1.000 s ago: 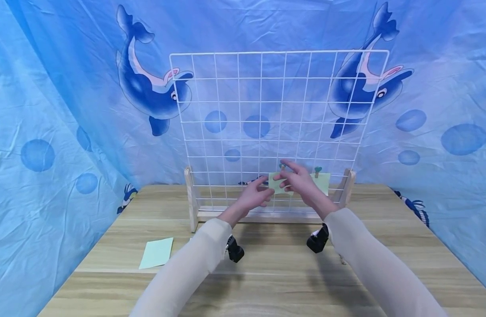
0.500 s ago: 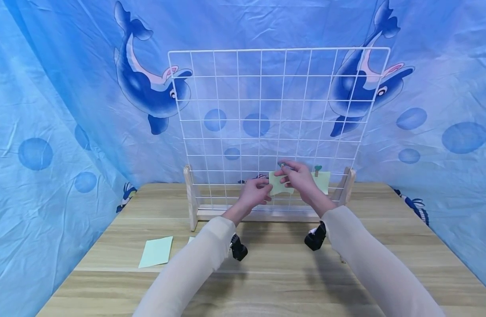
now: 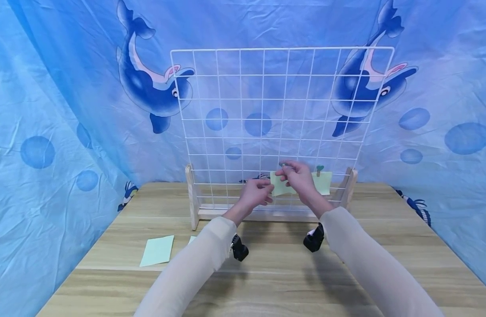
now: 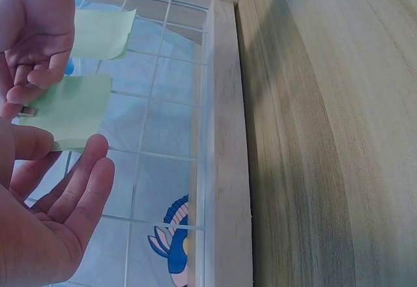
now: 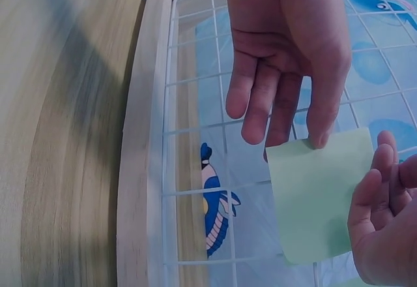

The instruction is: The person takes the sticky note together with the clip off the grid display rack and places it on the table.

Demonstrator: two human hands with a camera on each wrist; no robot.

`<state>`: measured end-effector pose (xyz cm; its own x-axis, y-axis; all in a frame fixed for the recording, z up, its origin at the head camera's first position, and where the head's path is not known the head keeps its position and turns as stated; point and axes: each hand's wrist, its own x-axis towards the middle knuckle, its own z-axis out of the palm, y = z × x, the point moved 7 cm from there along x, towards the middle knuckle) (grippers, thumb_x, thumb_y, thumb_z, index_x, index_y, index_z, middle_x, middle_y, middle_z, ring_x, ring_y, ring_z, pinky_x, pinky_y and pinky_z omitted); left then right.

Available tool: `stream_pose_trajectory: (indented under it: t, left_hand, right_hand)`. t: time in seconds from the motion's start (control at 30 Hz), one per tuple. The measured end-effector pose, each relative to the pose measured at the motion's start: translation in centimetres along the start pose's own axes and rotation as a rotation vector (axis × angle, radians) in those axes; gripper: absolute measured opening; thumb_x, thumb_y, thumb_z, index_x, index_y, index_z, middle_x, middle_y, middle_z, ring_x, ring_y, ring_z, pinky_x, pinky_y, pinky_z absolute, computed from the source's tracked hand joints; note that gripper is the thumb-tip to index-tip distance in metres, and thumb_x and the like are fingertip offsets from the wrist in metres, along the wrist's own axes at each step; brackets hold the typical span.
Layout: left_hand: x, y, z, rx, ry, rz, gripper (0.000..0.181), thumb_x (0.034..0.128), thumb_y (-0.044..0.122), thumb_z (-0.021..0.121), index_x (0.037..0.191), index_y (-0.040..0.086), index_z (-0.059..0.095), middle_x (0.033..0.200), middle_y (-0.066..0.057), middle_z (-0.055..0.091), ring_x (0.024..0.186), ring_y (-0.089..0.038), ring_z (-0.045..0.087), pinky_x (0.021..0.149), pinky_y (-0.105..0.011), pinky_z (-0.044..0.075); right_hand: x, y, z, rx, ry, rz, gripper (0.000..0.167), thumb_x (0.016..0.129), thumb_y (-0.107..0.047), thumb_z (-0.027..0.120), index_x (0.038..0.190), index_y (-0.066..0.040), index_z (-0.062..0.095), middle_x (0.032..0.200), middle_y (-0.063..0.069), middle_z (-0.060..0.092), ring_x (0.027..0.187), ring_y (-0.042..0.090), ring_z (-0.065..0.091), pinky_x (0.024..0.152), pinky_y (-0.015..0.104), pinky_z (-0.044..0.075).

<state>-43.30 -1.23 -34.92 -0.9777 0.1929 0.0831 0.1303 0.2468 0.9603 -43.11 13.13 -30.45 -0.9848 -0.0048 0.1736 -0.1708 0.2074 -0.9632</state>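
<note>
A light green paper note (image 3: 280, 184) hangs low on a white wire grid (image 3: 262, 99). My left hand (image 3: 255, 193) pinches its left edge between thumb and fingers, clearly seen in the right wrist view. At the note's top, my right hand (image 3: 299, 179) pinches a small wooden clothespin (image 4: 27, 111), mostly hidden by the fingers. Just right of it, a second green note (image 3: 324, 184) hangs under a clothespin with a green heart (image 3: 320, 169). In the left wrist view both hands (image 4: 55, 228) meet around the first note.
The grid stands in a wooden base (image 3: 258, 215) on a wood-grain table (image 3: 274, 281). A loose green note (image 3: 157, 251) lies at the left. Another paper's corner (image 3: 192, 239) peeks from behind the left sleeve. A blue dolphin-print cloth (image 3: 84, 79) hangs behind.
My left fingers have come together on the note's left edge, where they were spread beside it before. The right hand stays at the clothespin, its fingers drawn closer. The view shifts slightly.
</note>
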Motion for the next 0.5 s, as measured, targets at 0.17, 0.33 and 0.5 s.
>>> stream_pose_trajectory:
  t: [0.17,0.33,0.5]
  left_hand:
    - [-0.03,0.11,0.03,0.027,0.01,-0.003,0.033,0.0925,0.016,0.063,0.122,0.0,0.064,0.106,-0.018,0.07,0.066,-0.02,0.07,0.06,-0.03,0.059]
    - [-0.21,0.25,-0.13,0.043,0.022,-0.009,0.032,0.0921,0.017,0.063,0.12,0.001,0.065,0.104,-0.017,0.07,0.067,-0.021,0.071,0.06,-0.03,0.059]
    - [-0.47,0.38,-0.17,0.033,0.01,-0.018,0.032,0.0923,0.017,0.063,0.12,0.0,0.065,0.103,-0.017,0.07,0.069,-0.024,0.071,0.061,-0.031,0.059]
  right_hand:
    - [0.04,-0.04,-0.06,0.024,0.026,0.015,0.033,0.102,-0.012,0.046,0.131,-0.002,0.055,0.093,0.008,0.071,0.073,0.01,0.061,0.064,0.023,0.051]
    - [0.08,-0.14,0.02,0.043,0.031,0.012,0.033,0.101,-0.012,0.046,0.131,-0.001,0.055,0.092,0.007,0.07,0.074,0.009,0.061,0.063,0.022,0.051]
    - [0.07,-0.01,0.03,0.044,0.035,0.01,0.033,0.102,-0.012,0.045,0.132,-0.001,0.055,0.094,0.009,0.07,0.075,0.01,0.061,0.064,0.023,0.052]
